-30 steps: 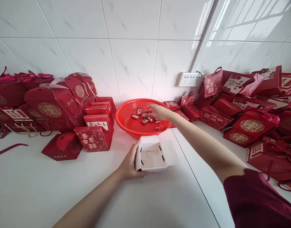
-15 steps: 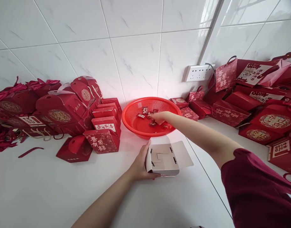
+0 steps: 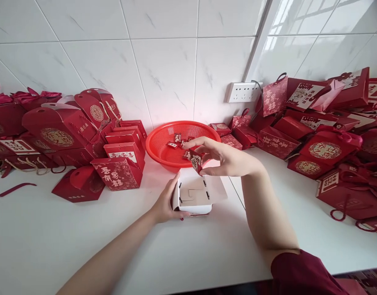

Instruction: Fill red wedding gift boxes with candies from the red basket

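My left hand [image 3: 164,205] grips the left side of an open gift box [image 3: 193,196] on the table. The box's pale inside faces up, with dark slots along its walls and a flap folded out to the right. Above the box's far edge, my right hand [image 3: 227,159] holds red wrapped candies [image 3: 195,161] between thumb and fingers; how many is hidden. Just behind stands a red plastic basket [image 3: 157,152] with a mesh wall. A few more wrapped candies [image 3: 177,138] lie inside it, partly covered by my fingers.
Red gift boxes [image 3: 121,174] stand in a row left of the basket, beside a larger pile [image 3: 57,137]. More red boxes [image 3: 325,151] are heaped on the right. A power strip [image 3: 244,92] is on the tiled wall. A dark red ribbon [image 3: 16,189] lies at left.
My right hand has come out of the basket with candies and moved toward me, over the box. My left hand keeps its grip on the box. The view has shifted slightly right.
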`<state>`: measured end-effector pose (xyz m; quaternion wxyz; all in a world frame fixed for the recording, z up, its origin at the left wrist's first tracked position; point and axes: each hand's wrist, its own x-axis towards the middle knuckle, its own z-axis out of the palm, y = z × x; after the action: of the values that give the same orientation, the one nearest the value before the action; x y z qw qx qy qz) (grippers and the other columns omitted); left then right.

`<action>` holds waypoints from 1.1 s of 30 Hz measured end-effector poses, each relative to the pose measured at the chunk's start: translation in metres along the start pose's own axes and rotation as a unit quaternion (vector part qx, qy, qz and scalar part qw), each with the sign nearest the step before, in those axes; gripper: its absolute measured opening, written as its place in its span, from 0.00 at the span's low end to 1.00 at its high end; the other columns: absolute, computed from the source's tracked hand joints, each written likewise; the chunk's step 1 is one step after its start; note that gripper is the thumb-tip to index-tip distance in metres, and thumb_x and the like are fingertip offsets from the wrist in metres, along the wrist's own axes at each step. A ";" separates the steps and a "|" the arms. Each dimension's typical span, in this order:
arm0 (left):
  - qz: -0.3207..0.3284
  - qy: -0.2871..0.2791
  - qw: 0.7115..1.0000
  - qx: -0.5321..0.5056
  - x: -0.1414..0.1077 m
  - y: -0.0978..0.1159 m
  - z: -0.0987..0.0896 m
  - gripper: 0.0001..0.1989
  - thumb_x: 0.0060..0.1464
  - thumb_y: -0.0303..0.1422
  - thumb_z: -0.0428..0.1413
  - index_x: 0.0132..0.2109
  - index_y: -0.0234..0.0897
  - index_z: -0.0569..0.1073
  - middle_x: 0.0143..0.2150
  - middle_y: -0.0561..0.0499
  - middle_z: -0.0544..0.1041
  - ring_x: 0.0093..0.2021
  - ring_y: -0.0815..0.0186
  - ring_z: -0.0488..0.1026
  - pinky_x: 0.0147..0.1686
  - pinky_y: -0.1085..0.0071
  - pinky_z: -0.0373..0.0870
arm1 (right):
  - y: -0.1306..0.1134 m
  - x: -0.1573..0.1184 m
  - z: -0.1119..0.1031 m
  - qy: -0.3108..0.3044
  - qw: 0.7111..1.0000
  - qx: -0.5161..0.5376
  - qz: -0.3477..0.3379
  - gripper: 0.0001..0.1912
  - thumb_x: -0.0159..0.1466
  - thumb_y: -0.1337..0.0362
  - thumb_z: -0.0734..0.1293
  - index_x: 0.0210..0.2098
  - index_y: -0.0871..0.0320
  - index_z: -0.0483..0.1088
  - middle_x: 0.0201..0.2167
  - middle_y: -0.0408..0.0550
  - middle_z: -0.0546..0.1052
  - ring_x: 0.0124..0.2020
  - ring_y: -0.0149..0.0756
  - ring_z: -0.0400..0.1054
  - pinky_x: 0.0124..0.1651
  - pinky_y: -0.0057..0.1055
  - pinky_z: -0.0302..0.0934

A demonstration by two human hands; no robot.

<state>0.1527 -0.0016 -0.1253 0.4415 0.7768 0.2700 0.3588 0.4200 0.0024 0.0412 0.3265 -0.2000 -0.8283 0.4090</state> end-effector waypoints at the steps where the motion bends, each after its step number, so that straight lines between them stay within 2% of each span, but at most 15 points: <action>1: -0.002 -0.003 1.000 0.002 0.000 0.000 0.000 0.65 0.40 0.41 0.72 0.74 0.47 0.39 0.72 0.39 0.53 0.71 0.42 0.53 0.68 0.47 0.54 | -0.002 -0.002 0.000 -0.001 1.000 -0.021 0.010 0.35 0.60 0.74 0.67 0.65 0.49 0.58 0.63 0.51 0.64 0.45 0.35 0.70 0.47 0.37 0.72; 5: -0.009 -0.001 1.000 0.009 0.000 0.002 0.001 0.65 0.41 0.40 0.72 0.74 0.47 0.38 0.72 0.39 0.54 0.70 0.43 0.54 0.67 0.48 0.55 | -0.007 -0.004 0.003 -0.002 0.985 -0.165 0.053 0.36 0.59 0.74 0.67 0.65 0.49 0.59 0.61 0.49 0.68 0.48 0.38 0.70 0.49 0.37 0.69; 7: -0.006 0.004 1.000 0.014 0.000 0.003 0.002 0.65 0.40 0.40 0.72 0.74 0.48 0.38 0.72 0.40 0.52 0.71 0.43 0.53 0.68 0.49 0.55 | -0.008 -0.002 0.009 -0.021 0.969 -0.231 0.089 0.34 0.59 0.73 0.68 0.63 0.50 0.61 0.54 0.48 0.74 0.46 0.40 0.71 0.46 0.37 0.68; 10: 0.004 0.008 1.000 0.023 -0.001 0.005 0.003 0.65 0.40 0.39 0.73 0.74 0.49 0.40 0.73 0.40 0.51 0.71 0.43 0.51 0.68 0.49 0.55 | -0.011 0.000 0.018 -0.070 0.946 -0.268 0.170 0.28 0.60 0.70 0.68 0.60 0.52 0.66 0.44 0.47 0.78 0.41 0.42 0.73 0.39 0.35 0.67; 12: 0.008 0.008 0.999 0.031 -0.001 0.005 0.004 0.65 0.40 0.40 0.73 0.74 0.49 0.40 0.72 0.41 0.52 0.71 0.43 0.51 0.67 0.48 0.56 | -0.013 -0.001 0.021 -0.083 0.937 -0.267 0.208 0.25 0.62 0.65 0.68 0.59 0.53 0.67 0.48 0.49 0.78 0.43 0.43 0.73 0.39 0.35 0.67; 15: 0.007 0.003 0.999 0.042 -0.001 0.005 0.005 0.65 0.40 0.41 0.72 0.74 0.50 0.38 0.71 0.41 0.54 0.70 0.42 0.52 0.66 0.46 0.58 | -0.014 -0.003 0.021 -0.065 0.935 -0.271 0.219 0.22 0.65 0.62 0.67 0.58 0.54 0.67 0.54 0.52 0.75 0.50 0.45 0.72 0.44 0.36 0.67; 18: 0.005 0.002 0.999 0.048 -0.002 0.004 0.005 0.65 0.39 0.43 0.72 0.74 0.51 0.39 0.71 0.41 0.54 0.70 0.41 0.53 0.66 0.45 0.57 | -0.012 -0.005 0.016 -0.045 0.932 -0.281 0.224 0.20 0.65 0.63 0.67 0.57 0.52 0.68 0.53 0.51 0.76 0.49 0.44 0.73 0.46 0.38 0.67; 21: 0.003 0.004 0.999 0.050 -0.002 0.002 0.004 0.65 0.38 0.44 0.73 0.74 0.52 0.41 0.71 0.42 0.54 0.70 0.41 0.53 0.67 0.45 0.57 | -0.007 -0.006 0.009 -0.027 0.916 -0.305 0.261 0.19 0.67 0.60 0.66 0.57 0.52 0.67 0.51 0.52 0.77 0.47 0.46 0.74 0.47 0.41 0.67; 26: -0.006 0.000 0.999 0.045 -0.002 0.004 0.004 0.66 0.38 0.43 0.73 0.74 0.50 0.39 0.70 0.42 0.55 0.70 0.42 0.53 0.67 0.48 0.56 | 0.009 -0.005 -0.012 0.022 0.895 -0.317 0.313 0.15 0.71 0.58 0.60 0.56 0.50 0.69 0.51 0.49 0.78 0.48 0.44 0.73 0.49 0.38 0.66; 30: 0.003 -0.001 0.999 0.041 -0.003 0.004 0.004 0.66 0.39 0.43 0.73 0.74 0.50 0.38 0.70 0.42 0.54 0.70 0.43 0.52 0.68 0.49 0.54 | 0.037 -0.002 -0.030 0.077 0.865 -0.339 0.363 0.16 0.72 0.60 0.57 0.53 0.51 0.71 0.50 0.50 0.78 0.47 0.44 0.73 0.44 0.35 0.66; 33: 0.007 -0.005 0.999 0.047 -0.004 0.004 0.004 0.66 0.39 0.44 0.72 0.74 0.51 0.38 0.70 0.42 0.55 0.69 0.43 0.54 0.67 0.50 0.55 | 0.061 0.003 -0.034 0.072 0.861 -0.341 0.371 0.15 0.71 0.60 0.58 0.49 0.53 0.73 0.50 0.48 0.78 0.47 0.42 0.72 0.44 0.32 0.65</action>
<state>0.1540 -0.0084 -0.1243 0.4034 0.8001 0.2793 0.3450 0.4457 0.0585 0.0085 0.1209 -0.6201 -0.7549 0.1761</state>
